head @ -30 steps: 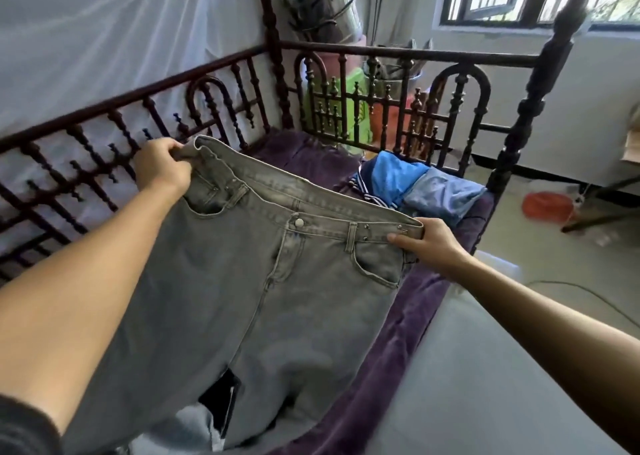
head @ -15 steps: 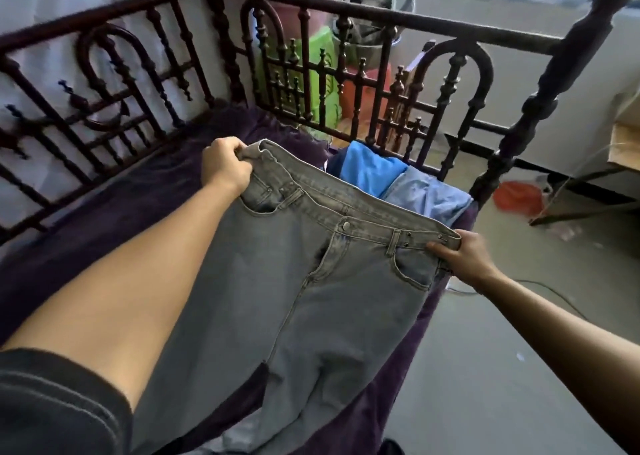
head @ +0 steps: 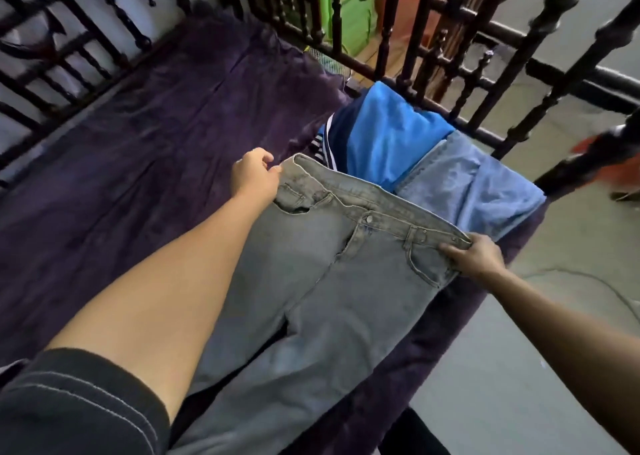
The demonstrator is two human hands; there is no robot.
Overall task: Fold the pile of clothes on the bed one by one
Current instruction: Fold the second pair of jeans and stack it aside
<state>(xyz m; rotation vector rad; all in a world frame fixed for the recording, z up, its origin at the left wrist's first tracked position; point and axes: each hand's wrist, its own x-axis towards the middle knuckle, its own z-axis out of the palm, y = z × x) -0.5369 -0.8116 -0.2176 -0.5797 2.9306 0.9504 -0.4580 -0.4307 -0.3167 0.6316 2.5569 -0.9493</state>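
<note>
The faded grey denim jeans [head: 311, 281] lie front-up on the purple velvety bedspread [head: 138, 143]. Their long axis runs from the far waistband back toward the person. The right hand [head: 474, 255] pinches the waistband's right corner. The left hand [head: 254, 174] curls at the left corner, and I cannot tell whether it grips. There is one pair of jeans. Just beyond lie three garments: a bright blue cloth [head: 388, 132], a pale blue denim piece [head: 467, 191] and a navy striped piece [head: 332, 143].
</note>
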